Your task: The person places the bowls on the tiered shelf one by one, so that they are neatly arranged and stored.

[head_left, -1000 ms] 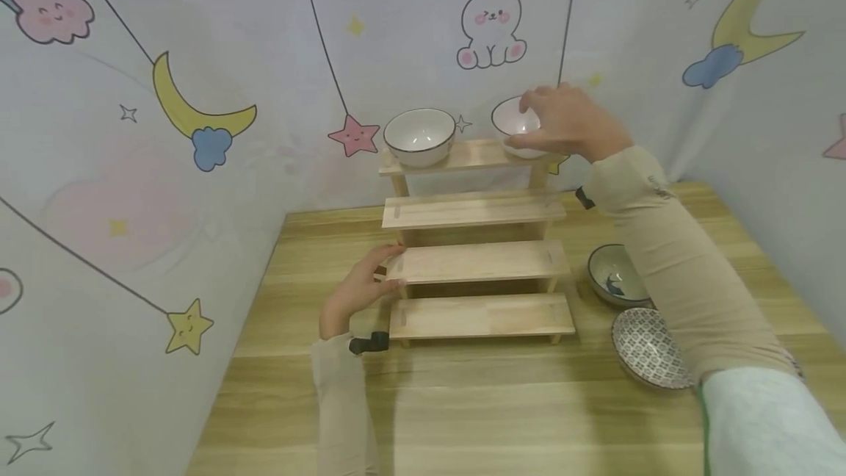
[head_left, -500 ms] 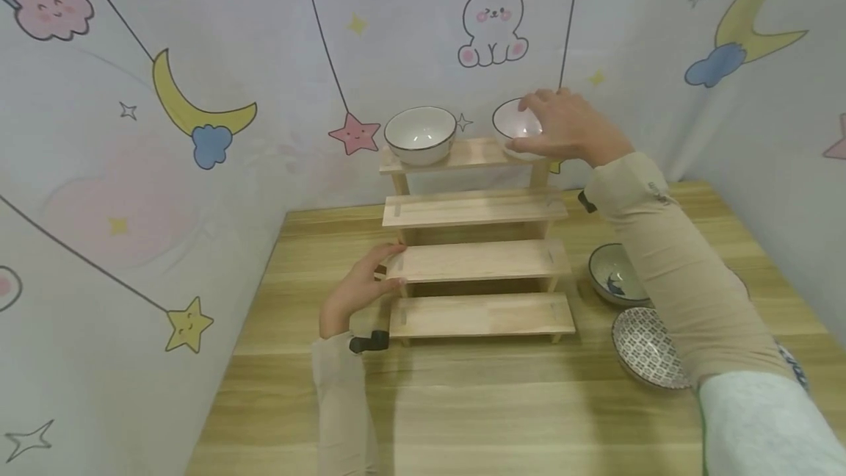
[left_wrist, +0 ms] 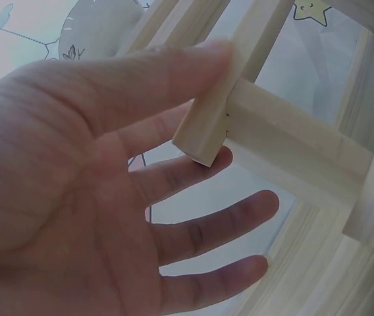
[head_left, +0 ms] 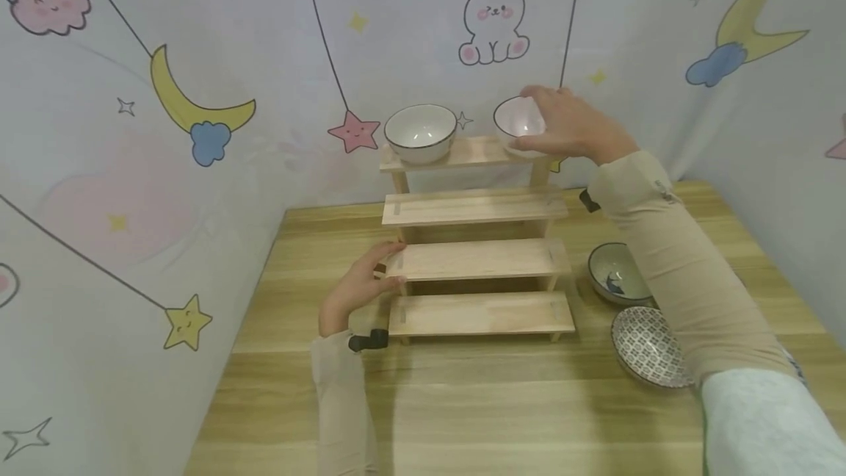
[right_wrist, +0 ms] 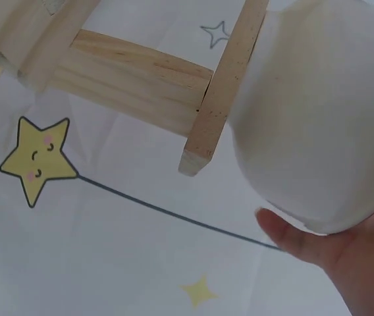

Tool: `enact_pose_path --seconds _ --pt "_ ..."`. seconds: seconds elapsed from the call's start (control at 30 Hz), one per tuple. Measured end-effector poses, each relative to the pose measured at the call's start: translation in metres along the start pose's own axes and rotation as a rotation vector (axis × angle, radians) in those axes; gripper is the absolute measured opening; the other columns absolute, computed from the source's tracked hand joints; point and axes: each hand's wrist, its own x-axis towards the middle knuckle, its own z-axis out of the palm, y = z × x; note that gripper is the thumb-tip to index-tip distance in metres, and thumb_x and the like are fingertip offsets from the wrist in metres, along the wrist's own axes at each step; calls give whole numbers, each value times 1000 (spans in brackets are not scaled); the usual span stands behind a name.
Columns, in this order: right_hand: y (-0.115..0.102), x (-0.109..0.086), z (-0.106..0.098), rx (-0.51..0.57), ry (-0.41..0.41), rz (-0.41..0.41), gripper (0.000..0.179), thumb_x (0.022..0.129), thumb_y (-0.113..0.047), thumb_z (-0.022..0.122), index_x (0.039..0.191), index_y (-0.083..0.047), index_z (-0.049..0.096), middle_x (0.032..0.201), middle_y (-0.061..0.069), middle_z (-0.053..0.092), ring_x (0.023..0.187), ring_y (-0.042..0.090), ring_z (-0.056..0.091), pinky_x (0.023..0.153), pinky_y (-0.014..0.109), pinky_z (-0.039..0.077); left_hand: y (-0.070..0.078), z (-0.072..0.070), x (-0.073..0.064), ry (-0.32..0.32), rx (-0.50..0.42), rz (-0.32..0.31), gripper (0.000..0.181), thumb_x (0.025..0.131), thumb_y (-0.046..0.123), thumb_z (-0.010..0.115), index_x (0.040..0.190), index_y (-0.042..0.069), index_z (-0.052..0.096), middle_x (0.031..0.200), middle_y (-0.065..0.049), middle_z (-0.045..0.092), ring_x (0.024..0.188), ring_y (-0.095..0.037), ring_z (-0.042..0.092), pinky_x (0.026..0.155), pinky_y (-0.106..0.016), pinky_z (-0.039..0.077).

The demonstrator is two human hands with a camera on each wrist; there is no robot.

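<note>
A four-tiered wooden shelf [head_left: 477,261] stands in the middle of the table. My left hand [head_left: 360,289] grips the left end of its second-lowest board. The left wrist view shows the thumb on one face of that board [left_wrist: 203,128] and fingers behind it, the lower fingers spread. On the top board's right end sits a white bowl [head_left: 515,117] with a dark rim, gripped at its right side by my right hand [head_left: 581,123]. Seen from below in the right wrist view, the bowl [right_wrist: 319,118] rests against the board, thumb along its side; most fingers are hidden there.
A second white, dark-rimmed bowl [head_left: 421,135] stands at the top board's left end. Right of the shelf are a greenish bowl [head_left: 615,270] and a patterned bowl [head_left: 648,347], both partly behind my right sleeve [head_left: 694,285]. A printed curtain [head_left: 264,42] hangs close behind.
Both hands stay where they were, the left on the shelf and the right at the bowl. The fingers of the right hand have shifted slightly at the bowl's rim.
</note>
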Motion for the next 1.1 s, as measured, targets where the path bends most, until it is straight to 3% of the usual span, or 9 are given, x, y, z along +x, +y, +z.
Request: enact_pose_path --seconds 0.17,0.37,0.9,1.1 --pt "4 -4 2 23 37 17 110 83 -70 65 159 -4 21 154 23 37 133 46 38 104 66 36 1 0 0 1 -10 12 64 96 10 70 152 0 40 158 -26 30 123 -49 47 98 -60 46" --pt "10 -11 4 68 94 41 125 77 -69 73 162 -5 8 157 28 31 137 51 35 107 69 31 1 -1 2 7 -1 18 64 96 9 70 152 0 41 158 -26 30 125 -48 47 98 -59 46" --pt "16 -41 7 136 139 82 128 80 -59 78 161 -2 -2 165 26 8 148 48 17 113 68 20 0 -1 5 -5 5 26 63 96 10 69 151 -1 40 157 -27 31 124 -48 47 100 -61 43" --pt "18 -50 16 166 192 55 125 78 -53 81 160 1 3 163 27 14 147 48 20 112 69 22 4 -1 3 -6 2 6 64 96 10 70 152 0 40 158 -26 30 121 -48 49 97 -60 45"
